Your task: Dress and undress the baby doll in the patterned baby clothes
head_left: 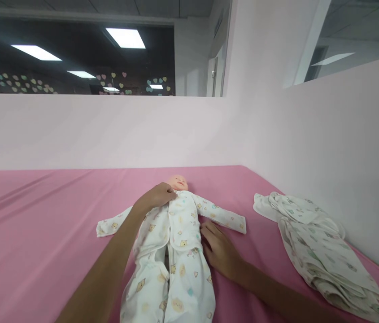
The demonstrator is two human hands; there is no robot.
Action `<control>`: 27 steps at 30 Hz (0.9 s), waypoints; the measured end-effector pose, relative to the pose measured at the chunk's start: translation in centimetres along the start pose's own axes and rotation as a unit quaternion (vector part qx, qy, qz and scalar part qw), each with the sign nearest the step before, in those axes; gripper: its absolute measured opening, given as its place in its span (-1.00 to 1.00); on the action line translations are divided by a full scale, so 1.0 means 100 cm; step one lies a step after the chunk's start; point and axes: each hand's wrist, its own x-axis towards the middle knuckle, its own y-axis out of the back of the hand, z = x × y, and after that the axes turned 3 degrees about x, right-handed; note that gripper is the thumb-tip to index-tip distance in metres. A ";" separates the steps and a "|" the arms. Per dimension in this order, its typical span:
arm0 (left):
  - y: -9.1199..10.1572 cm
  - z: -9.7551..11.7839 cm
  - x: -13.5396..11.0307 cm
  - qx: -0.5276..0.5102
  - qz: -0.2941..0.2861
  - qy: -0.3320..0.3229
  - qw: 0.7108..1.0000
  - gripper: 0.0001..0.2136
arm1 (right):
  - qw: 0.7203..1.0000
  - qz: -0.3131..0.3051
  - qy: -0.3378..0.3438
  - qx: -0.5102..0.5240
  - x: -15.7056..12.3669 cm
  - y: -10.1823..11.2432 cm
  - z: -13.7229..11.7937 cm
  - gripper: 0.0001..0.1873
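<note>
A baby doll point(178, 182) lies face up on a pink sheet point(41, 224), dressed in a white printed romper point(176, 251) with both sleeves spread out. My left hand point(157, 196) rests on the doll's shoulder by the collar, fingers curled onto the cloth. My right hand point(219, 251) lies flat on the sheet against the romper's right side at the waist, fingers stretched out.
A crumpled pile of white printed baby clothes point(313, 246) lies on the sheet at the right, near the pink wall point(327, 148). A low pink partition point(91, 130) runs along the back, with dark windows above it.
</note>
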 end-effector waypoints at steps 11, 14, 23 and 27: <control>0.005 -0.003 -0.005 -0.035 -0.020 0.057 0.998 -0.61 | 1.000 0.021 0.017 0.002 -0.001 -0.001 0.001 -0.84; 0.003 0.003 -0.008 -0.009 -0.006 0.063 0.998 -0.65 | 1.000 0.020 0.019 0.005 -0.001 0.000 0.000 -0.85; 0.002 0.015 -0.020 0.029 0.006 0.060 0.998 -0.63 | 1.000 0.016 0.016 0.003 -0.001 0.000 0.002 -0.86; 0.002 0.012 -0.018 0.042 0.008 0.061 0.997 -0.64 | 1.000 0.012 0.012 -0.001 -0.001 0.000 0.002 -0.85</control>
